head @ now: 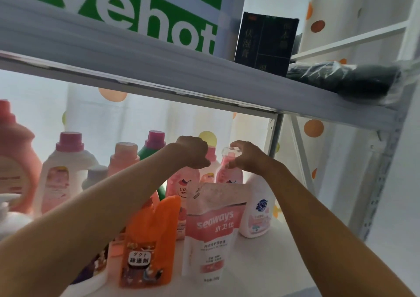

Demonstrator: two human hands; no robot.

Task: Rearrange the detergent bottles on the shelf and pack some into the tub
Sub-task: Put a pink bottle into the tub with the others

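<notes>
Right hand (247,154): your fingers are curled round the clear cap of a pink bottle (228,174); the bottle stands below your palm, at the back of the shelf (261,258).
Left hand (193,152): it is closed over the top of another pink bottle (179,183), which is just beside the first one.
Front row: pouch (210,233), orange bottle (150,242), white bottle (258,210).
Upper board: black box (266,44).
</notes>
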